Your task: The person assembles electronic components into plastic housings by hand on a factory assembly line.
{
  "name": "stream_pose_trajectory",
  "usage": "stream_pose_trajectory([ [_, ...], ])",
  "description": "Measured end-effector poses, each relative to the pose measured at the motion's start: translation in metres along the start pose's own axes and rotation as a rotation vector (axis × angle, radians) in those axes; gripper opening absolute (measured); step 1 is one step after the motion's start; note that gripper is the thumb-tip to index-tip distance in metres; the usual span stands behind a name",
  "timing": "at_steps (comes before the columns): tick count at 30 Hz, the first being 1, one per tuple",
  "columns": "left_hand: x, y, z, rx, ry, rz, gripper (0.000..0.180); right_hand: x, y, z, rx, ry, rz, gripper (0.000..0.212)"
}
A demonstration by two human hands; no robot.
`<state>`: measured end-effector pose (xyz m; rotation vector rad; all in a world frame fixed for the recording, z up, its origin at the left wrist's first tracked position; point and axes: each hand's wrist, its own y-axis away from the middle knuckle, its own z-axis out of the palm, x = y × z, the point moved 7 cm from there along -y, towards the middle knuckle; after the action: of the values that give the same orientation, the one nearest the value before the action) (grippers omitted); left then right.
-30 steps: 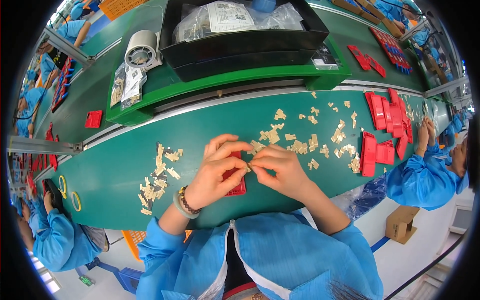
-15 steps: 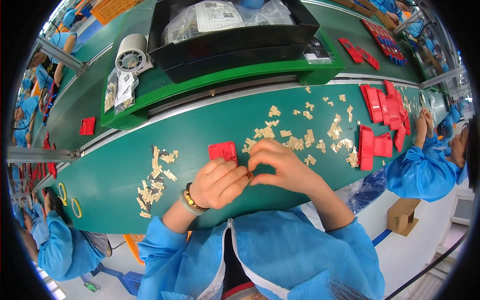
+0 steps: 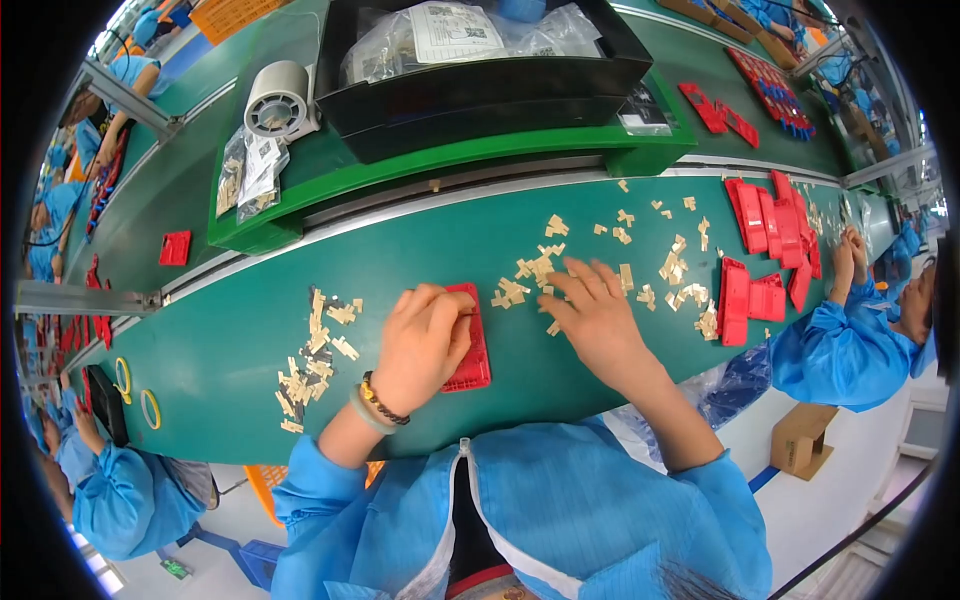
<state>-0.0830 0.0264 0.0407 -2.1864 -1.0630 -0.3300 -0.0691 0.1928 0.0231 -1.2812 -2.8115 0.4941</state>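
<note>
My left hand (image 3: 424, 338) is curled over a red plastic housing (image 3: 474, 345) that lies on the green bench. Its thumb and forefinger meet near the housing's upper end, and whatever they pinch is hidden. To the right, my right hand (image 3: 604, 328) reaches over the bench with its fingers apart. Those fingertips are at the edge of a loose cluster of small cream-coloured flat pieces (image 3: 538, 268). Another pile of cream and dark pieces (image 3: 316, 365) lies to the left of my left hand.
Red housings (image 3: 735, 300) are grouped at the right, near a co-worker's hands (image 3: 850, 255). Across the far side, a green raised stand (image 3: 420, 170) bears a black bin (image 3: 480, 110) with plastic bags. Rolls of yellow tape (image 3: 151, 410) stand at the left edge.
My hands were together in front of the housing and have moved apart. My left hand now lies over the housing, which sits nearer me; my right hand has opened and shifted right.
</note>
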Motion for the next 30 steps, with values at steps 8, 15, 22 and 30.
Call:
stream_pose_trajectory([
  [8, -0.03, 0.019, -0.002, -0.012, 0.131, -0.29, 0.037, -0.04, -0.063, -0.001, 0.379, -0.131, -0.021, 0.019],
  [15, -0.014, 0.066, 0.036, -0.179, -0.2, 0.031, 0.038, 0.0, -0.05, 0.093, 0.06, -1.141, 0.612, 0.007],
  [22, -0.013, 0.065, 0.04, -0.122, -0.245, -0.041, 0.044, 0.006, -0.052, 0.113, 0.023, -1.145, 0.692, 0.008],
  [30, -0.015, 0.065, 0.038, -0.125, -0.215, -0.061, 0.043, 0.007, -0.057, 0.111, -0.029, -1.083, 0.696, 0.008],
])
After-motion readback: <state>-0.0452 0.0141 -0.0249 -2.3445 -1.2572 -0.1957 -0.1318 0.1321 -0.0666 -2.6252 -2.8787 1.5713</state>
